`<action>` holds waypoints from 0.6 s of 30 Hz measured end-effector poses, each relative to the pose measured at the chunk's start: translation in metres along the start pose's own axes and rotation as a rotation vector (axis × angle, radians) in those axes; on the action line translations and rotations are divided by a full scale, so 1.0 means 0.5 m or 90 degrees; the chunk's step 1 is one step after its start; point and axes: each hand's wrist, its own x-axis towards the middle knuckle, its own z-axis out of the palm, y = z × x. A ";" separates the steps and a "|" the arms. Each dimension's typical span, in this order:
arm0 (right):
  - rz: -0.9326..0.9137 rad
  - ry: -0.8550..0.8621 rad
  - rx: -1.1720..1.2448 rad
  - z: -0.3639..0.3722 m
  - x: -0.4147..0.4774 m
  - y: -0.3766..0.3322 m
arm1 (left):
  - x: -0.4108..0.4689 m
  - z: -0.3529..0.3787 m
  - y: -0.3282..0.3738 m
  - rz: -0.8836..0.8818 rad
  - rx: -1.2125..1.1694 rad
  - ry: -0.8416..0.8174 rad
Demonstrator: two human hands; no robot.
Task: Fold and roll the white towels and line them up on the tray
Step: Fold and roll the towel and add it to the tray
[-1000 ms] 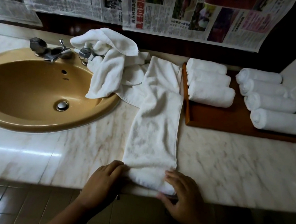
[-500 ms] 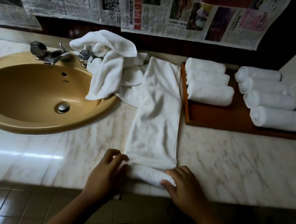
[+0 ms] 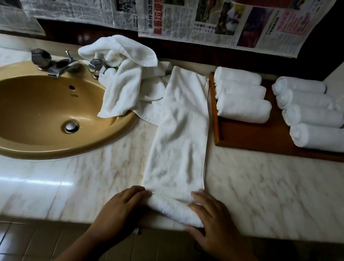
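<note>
Counter [image 3: 268, 197], front edge: left hand [image 3: 122, 210] and right hand [image 3: 212, 227], fingers curled over the ends of the towel's [image 3: 179, 145] rolled near end; flat strip runs back. Sink [image 3: 34, 113], left. Back edge: loose towels [image 3: 127, 78]. Back right corner: tray [image 3: 255, 137], seven rolls [image 3: 244, 108].

The loose towel heap [image 3: 129, 78] is covering part of the tap [image 3: 57, 64]; the newspaper sheets [image 3: 208, 9] above it are running off-frame, print unreadable.
</note>
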 end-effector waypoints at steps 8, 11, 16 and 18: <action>0.057 -0.008 0.062 -0.013 0.027 0.003 | 0.016 -0.003 0.000 -0.088 -0.069 -0.040; 0.096 0.005 0.078 -0.010 0.038 0.001 | 0.036 -0.006 0.013 -0.143 -0.106 0.006; 0.129 0.008 0.097 -0.006 0.069 0.004 | 0.056 -0.005 0.011 -0.173 -0.140 0.022; 0.140 0.013 0.119 -0.006 0.079 0.004 | 0.060 -0.003 0.010 -0.182 -0.123 0.034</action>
